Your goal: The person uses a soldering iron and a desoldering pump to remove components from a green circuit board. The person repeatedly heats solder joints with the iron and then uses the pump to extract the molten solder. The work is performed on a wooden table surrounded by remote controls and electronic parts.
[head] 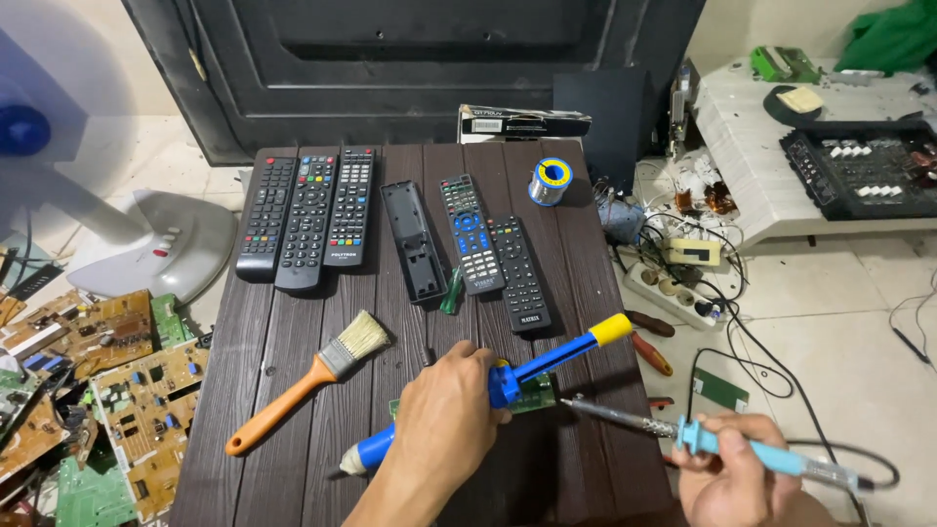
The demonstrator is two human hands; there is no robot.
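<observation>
Left of the table (293,410), circuit boards (127,390) lie piled on the floor, flat, brown and green.

On the table, dark ribbed wood-look slats: three black remotes (307,220) side by side at the far left corner, a brush (312,376) with orange plastic handle and pale bristles lying diagonally toward the left edge.

My left hand (444,425) is closed in a fist round the desoldering pump (498,385), a blue plastic tube with a yellow plunger cap and a white tip, tilted, tip toward the near edge. It sits over a small green board (535,393), mostly hidden by the hand, near the table's middle-front.

Further back: an opened black remote shell (415,239), a green screwdriver (451,291), two more remotes (493,249), a solder spool (551,181) at the far right corner.

My right hand (732,478) is closed round the soldering iron (683,434), light-blue handle, thin metal shaft, tip near the green board at the right edge; can't tell if touching.
</observation>
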